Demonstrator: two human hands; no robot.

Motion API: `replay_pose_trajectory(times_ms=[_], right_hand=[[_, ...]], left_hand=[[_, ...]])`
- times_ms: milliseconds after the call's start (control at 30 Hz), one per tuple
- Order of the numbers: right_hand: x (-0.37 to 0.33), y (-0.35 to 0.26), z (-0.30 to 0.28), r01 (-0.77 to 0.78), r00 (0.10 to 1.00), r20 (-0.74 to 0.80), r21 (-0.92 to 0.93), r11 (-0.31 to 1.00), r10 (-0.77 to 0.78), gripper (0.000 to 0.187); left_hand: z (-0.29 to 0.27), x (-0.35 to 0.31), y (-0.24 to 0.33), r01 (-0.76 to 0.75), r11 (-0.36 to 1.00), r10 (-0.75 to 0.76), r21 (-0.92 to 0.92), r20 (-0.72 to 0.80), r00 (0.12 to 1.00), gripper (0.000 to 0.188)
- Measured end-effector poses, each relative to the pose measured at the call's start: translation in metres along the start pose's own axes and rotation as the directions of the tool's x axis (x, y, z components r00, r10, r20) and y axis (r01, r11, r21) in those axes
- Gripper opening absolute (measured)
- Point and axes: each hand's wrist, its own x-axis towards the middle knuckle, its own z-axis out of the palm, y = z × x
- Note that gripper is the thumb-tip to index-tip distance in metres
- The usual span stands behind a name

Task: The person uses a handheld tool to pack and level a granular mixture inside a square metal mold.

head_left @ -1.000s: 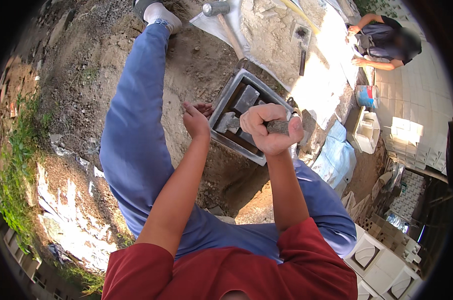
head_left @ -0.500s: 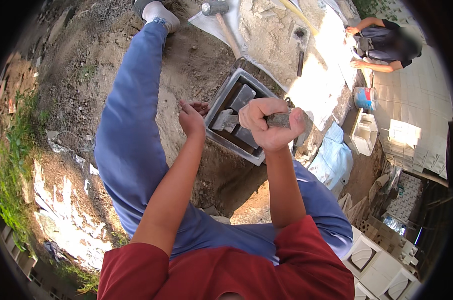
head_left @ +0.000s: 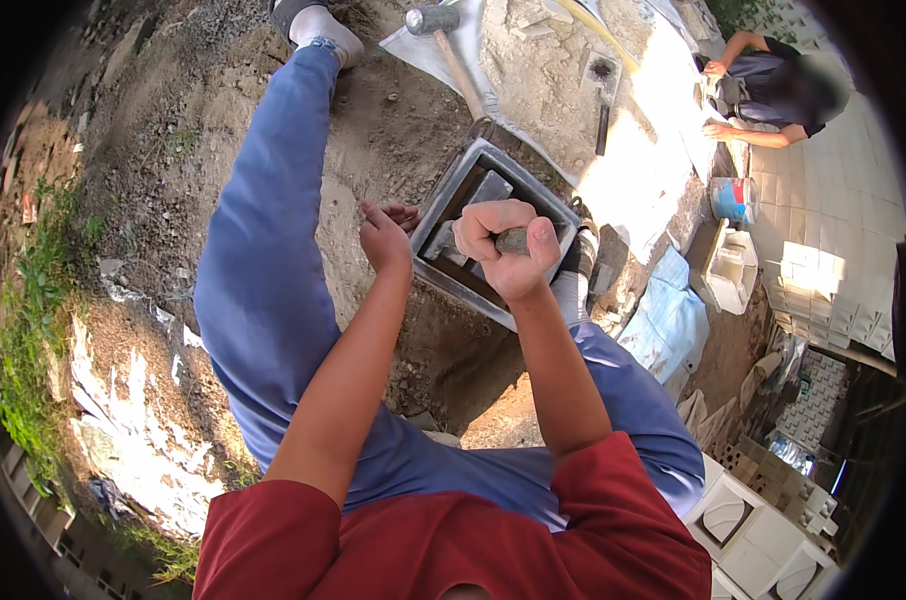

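Observation:
My right hand (head_left: 508,245) is wrapped round a grey, dusty tool handle (head_left: 514,241), its thumb and fingers curled about it. The hand is above a grey rectangular box mould (head_left: 463,298), and the rest of the tool is hidden behind it. Dark flat blocks (head_left: 489,190) show inside the mould, partly covered by the hand. At the mould's left rim, my left hand (head_left: 386,236) rests palm up with loosely bent fingers and nothing visible in it. Whether its fingertips touch the rim, I cannot tell.
A sledgehammer (head_left: 435,20) lies beyond the mould, by a pale sheet with sandy material (head_left: 533,75). A trowel with a black handle (head_left: 602,128) lies there too. To the right are a paint bucket (head_left: 733,199), a blue sheet (head_left: 670,300) and another person (head_left: 763,95).
My right hand has moved left over the mould and turned, with the handle still in it. A flat grey blade seen beside it earlier is now hidden. My left hand stays put.

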Motion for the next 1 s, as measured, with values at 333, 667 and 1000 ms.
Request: replay_pose_trajectory(times_ms=[333,667,1000], right_hand=[[0.001,-0.004,0.0,-0.019,0.998,-0.057,0.074,0.997,0.024,0.077],[-0.005,-0.011,0.003,0.08,0.996,-0.034,0.049,0.996,-0.078,0.083],[-0.013,-0.016,-0.001,0.128,0.992,-0.012,0.024,0.992,-0.127,0.084]], left_hand=[[-0.004,0.0,-0.001,-0.008,0.999,0.008,0.036,0.006,1.0,0.068],[-0.002,-0.004,0.005,-0.012,0.998,0.011,0.069,0.01,1.0,0.067],[0.001,-0.006,0.005,0.0,0.997,-0.004,0.078,0.05,0.999,0.068]])
